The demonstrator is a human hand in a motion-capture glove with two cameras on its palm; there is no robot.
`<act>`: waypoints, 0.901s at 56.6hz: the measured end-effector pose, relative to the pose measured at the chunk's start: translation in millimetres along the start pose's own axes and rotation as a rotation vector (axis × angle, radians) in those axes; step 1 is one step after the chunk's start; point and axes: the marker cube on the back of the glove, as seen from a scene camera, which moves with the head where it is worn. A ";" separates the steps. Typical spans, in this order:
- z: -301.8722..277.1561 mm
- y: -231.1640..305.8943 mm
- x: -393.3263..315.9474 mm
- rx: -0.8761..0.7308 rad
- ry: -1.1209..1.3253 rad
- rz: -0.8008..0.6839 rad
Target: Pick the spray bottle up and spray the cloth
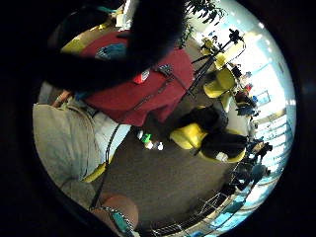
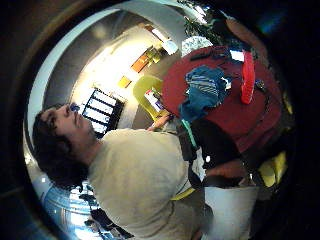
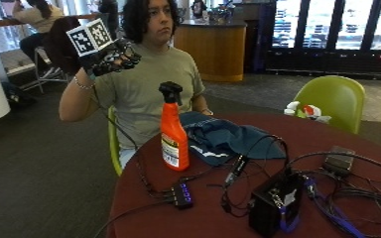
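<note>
An orange spray bottle [image 3: 174, 134] with a black trigger head stands upright near the round dark red table's [image 3: 210, 218] edge in front of the person. Just beyond it lies a crumpled blue cloth [image 3: 226, 140], close to the bottle. My gloved right hand [image 3: 111, 55] is raised to shoulder height, well above and off to the side of the bottle, its fingers loosely curled and holding nothing. The thumb side palm view looks down on the bottle [image 2: 247, 77] and the cloth [image 2: 205, 90] on the table. In the little finger side view a dark finger [image 1: 148, 29] crosses the table [image 1: 143, 98].
A black box [image 3: 273, 203], a small hub [image 3: 180, 194] with lit ports and tangled cables [image 3: 349, 193] cover the table's near side. A green chair [image 3: 332, 99] stands across the table. The person's bare left hand rests by the cloth's far side.
</note>
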 end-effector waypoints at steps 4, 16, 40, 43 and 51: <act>0.8 -0.3 -1.0 -0.014 -0.003 0.002; 0.2 3.6 -4.1 -0.060 0.001 0.021; 14.7 -5.5 11.8 -0.063 -0.050 0.037; 23.6 -10.8 16.3 -0.052 -0.066 0.055; 51.4 -29.8 29.3 0.019 -0.218 0.127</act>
